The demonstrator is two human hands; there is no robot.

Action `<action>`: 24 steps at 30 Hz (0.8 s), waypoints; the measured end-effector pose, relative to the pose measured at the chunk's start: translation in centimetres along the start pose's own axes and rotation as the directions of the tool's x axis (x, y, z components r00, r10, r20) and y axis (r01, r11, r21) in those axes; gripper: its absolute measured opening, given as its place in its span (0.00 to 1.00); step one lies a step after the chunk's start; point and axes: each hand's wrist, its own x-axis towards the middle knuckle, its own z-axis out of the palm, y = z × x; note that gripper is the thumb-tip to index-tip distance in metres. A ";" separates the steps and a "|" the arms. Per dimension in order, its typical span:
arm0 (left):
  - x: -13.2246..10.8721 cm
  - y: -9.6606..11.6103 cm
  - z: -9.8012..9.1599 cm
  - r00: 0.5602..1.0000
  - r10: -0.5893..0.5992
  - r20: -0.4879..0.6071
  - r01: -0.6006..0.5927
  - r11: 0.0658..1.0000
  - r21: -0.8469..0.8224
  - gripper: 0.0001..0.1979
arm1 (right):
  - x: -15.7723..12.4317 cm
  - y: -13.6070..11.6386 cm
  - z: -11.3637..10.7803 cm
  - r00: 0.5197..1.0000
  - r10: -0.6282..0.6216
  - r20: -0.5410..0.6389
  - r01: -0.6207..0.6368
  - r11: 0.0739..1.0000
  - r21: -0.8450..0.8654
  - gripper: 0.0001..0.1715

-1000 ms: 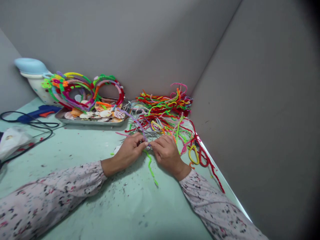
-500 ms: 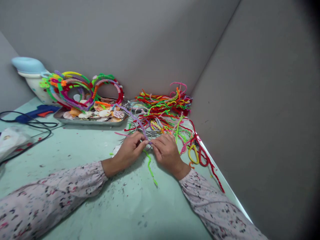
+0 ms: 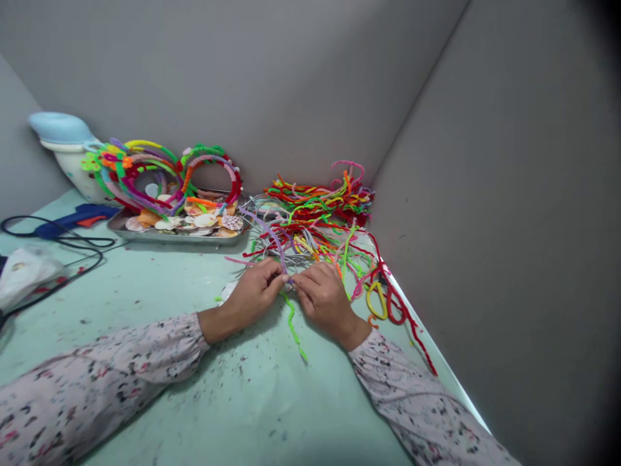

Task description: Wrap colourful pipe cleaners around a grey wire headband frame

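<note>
Currently, the left hand (image 3: 255, 292) and right hand (image 3: 321, 299) press together at the fingertips, pinching a lilac pipe cleaner (image 3: 272, 237); a green pipe cleaner (image 3: 292, 327) hangs below, near a tangled heap of pipe cleaners (image 3: 320, 202).

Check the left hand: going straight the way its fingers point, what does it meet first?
Probably the right hand, almost touching the left hand at the lilac pipe cleaner; depth is hard to judge.

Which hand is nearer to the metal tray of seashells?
Left. The left hand lies in front of the metal tray, toward its right end; the right hand lies farther right, beyond the left hand.
</note>
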 end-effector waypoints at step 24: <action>-0.8 0.8 -0.6 0.993 0.006 -0.121 -0.034 0.973 -0.227 0.11 | 0.1 -0.1 0.2 0.893 0.448 0.046 -0.370 0.673 0.641 0.14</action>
